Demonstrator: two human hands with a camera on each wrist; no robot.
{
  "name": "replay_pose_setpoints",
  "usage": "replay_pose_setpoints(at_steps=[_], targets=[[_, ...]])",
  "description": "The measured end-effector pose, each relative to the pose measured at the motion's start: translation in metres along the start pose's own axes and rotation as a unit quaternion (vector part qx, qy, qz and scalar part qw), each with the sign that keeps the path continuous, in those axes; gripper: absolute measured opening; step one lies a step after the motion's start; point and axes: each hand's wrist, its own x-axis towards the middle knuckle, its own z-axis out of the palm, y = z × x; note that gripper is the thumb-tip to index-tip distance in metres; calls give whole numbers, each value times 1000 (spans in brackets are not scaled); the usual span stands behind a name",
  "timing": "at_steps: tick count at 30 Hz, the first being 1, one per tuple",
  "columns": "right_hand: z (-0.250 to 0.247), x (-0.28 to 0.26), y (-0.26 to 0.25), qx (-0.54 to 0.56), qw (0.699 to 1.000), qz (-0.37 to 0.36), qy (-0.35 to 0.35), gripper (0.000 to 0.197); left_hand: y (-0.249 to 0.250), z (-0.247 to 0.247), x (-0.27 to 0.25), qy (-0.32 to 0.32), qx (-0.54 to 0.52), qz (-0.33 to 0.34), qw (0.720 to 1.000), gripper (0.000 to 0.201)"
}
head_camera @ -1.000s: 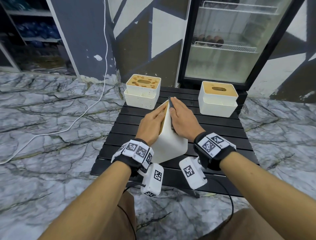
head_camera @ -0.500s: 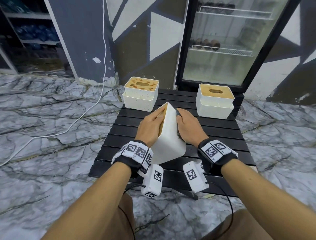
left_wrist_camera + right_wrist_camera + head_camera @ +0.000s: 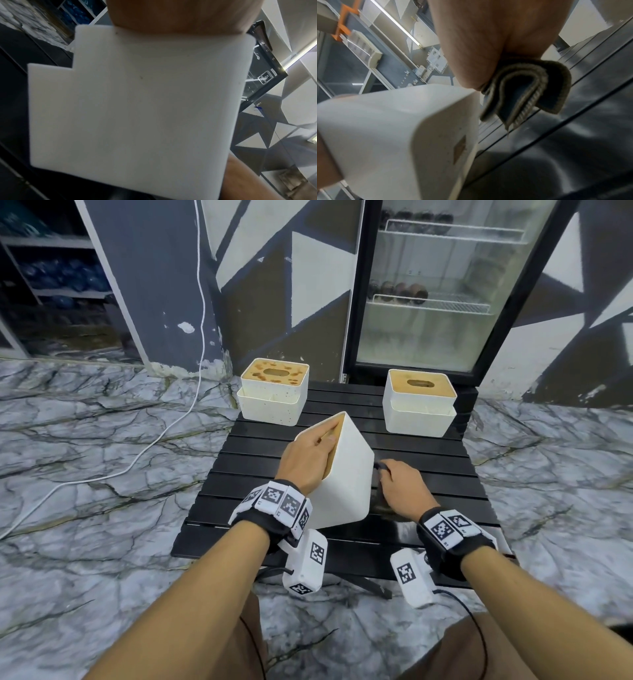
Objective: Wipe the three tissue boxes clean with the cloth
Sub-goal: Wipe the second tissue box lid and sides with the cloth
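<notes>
A white tissue box (image 3: 346,477) with a wooden lid stands tilted on the black slatted table (image 3: 428,484). My left hand (image 3: 308,455) holds it from the left, fingers lying on the lid. In the left wrist view the box's white stepped side (image 3: 137,101) fills the frame. My right hand (image 3: 399,486) grips a folded dark cloth (image 3: 530,92) low against the box's right face (image 3: 393,135). A second tissue box (image 3: 274,395) with a stained lid sits at the back left. The third tissue box (image 3: 419,405) is at the back right.
The small table stands on a marble floor (image 3: 102,474). A glass-door fridge (image 3: 445,285) rises right behind it. A white cable (image 3: 164,436) runs across the floor on the left. Shelves (image 3: 51,285) stand at the far left.
My right hand has slid with the cloth from the box's top edge down its right face toward me. My left hand has kept its hold on the lid side.
</notes>
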Motion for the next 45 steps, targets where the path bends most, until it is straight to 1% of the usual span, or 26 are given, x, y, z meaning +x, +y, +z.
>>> replay_pose_setpoints(at_steps=[2, 5, 7, 9, 11, 16, 21, 24, 25, 27, 29, 31, 33, 34, 36, 38, 40, 42, 45], targets=[[1, -5, 14, -9, 1000, 23, -8, 34, 3, 3, -1, -11, 18, 16, 1000, 38], [-3, -13, 31, -24, 999, 41, -14, 31, 7, 12, -4, -40, 82, 58, 994, 39], [-6, -16, 39, -46, 998, 39, -25, 34, 5, 19, -7, -72, 157, 74, 982, 40], [-7, -19, 45, -54, 998, 38, -24, 36, -1, 25, -8, -107, 230, 75, 965, 42], [-5, -22, 51, -58, 998, 35, -18, 35, -4, 28, -8, -130, 271, 73, 951, 42], [3, -27, 57, -66, 997, 36, -15, 34, -12, 28, -9, -172, 316, 111, 926, 43], [10, -30, 61, -89, 995, 37, -14, 35, -21, 32, -11, -185, 330, 128, 917, 45], [9, -31, 57, -108, 992, 50, -32, 37, -25, 33, -12, -181, 329, 137, 917, 44], [6, -30, 56, -104, 993, 54, -29, 37, -26, 34, -12, -180, 322, 138, 919, 43], [-1, -27, 52, -62, 997, 56, 0, 37, -25, 33, -12, -164, 313, 149, 923, 41], [-12, -25, 45, 4, 999, 35, 38, 37, -23, 29, -14, -117, 303, 167, 931, 38], [-23, -23, 32, 54, 997, 6, 58, 41, -21, 26, -19, -37, 280, 181, 942, 33], [-31, -22, 18, 78, 996, -22, 47, 49, -18, 23, -28, 36, 258, 173, 950, 30], [-33, -22, 12, 78, 996, -36, 30, 52, -18, 21, -34, 56, 251, 162, 953, 30], [-33, -20, 1, 70, 996, -62, -12, 59, -22, 19, -49, 63, 258, 140, 954, 36], [-29, -20, -6, 66, 994, -74, -43, 62, -33, 17, -63, 48, 293, 128, 946, 54], [-26, -21, -10, 63, 994, -65, -62, 63, -45, 14, -71, 38, 306, 120, 944, 68], [-24, -22, -10, 58, 994, -57, -70, 62, -53, 11, -71, 39, 308, 117, 944, 68], [-22, -25, -9, 61, 995, -59, -55, 64, -55, 7, -68, 36, 307, 122, 943, 60]])
